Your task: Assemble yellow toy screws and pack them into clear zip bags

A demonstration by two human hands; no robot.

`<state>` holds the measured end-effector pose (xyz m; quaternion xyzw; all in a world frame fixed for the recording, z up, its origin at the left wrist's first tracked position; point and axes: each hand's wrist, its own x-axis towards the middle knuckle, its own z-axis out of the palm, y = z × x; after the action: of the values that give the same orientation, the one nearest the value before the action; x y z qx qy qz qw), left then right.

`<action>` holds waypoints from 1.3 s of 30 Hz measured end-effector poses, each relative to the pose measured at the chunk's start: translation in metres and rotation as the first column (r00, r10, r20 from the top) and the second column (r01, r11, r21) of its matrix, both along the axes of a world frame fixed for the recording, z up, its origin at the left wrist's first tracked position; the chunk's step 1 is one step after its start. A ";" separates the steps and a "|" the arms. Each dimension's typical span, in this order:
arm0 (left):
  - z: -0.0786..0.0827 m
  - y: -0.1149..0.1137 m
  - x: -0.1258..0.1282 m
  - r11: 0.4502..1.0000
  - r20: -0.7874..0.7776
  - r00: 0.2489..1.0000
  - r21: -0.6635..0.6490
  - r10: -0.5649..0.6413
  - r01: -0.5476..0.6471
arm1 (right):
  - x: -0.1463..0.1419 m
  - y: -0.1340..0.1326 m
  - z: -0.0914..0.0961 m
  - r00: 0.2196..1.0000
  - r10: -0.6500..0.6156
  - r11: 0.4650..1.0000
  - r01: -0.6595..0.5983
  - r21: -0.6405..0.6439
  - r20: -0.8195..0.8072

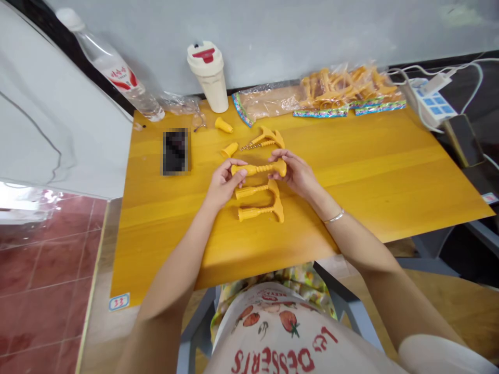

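Both my hands hold one yellow plastic corkscrew [258,169] level above the wooden table [390,171]. My left hand [223,183] pinches its capped tip end, and my right hand [297,171] grips its T-shaped handle end. Just below lie two more capped yellow corkscrews [260,202], side by side. Behind my hands rests an uncapped corkscrew [265,139] with its metal spiral bare. Two loose yellow caps [229,150] [223,124] lie to its left.
Clear bags of more yellow corkscrews [343,88] line the table's back edge. A white tumbler [209,75], a tilted water bottle [113,67] and a dark phone [175,150] sit at the back left. A power strip [431,101] with cables lies at the right.
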<state>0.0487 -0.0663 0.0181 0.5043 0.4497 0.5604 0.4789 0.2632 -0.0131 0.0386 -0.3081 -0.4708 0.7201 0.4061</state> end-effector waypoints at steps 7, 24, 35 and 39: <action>0.000 0.003 -0.004 0.999 0.118 0.993 -0.051 0.020 -0.014 | 0.008 -0.002 -0.003 0.876 -0.179 0.758 -0.167 0.630 0.448; -0.009 0.007 -0.012 0.975 -0.217 0.965 0.197 0.144 -0.101 | 0.010 0.002 0.001 0.783 -0.308 0.823 -0.066 0.564 0.541; -0.008 0.008 -0.006 0.940 -0.243 0.957 0.333 0.161 -0.073 | -0.001 -0.006 0.003 0.836 -0.090 0.958 -0.075 0.275 0.542; -0.010 0.008 -0.010 0.944 -0.242 0.946 0.301 0.215 -0.138 | 0.003 -0.002 0.001 0.823 -0.287 0.886 0.034 0.462 0.490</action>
<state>0.0387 -0.0581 0.0084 0.5963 0.4710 0.5849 0.2838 0.2662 -0.0149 0.0395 -0.4414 -0.6861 0.4411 0.3739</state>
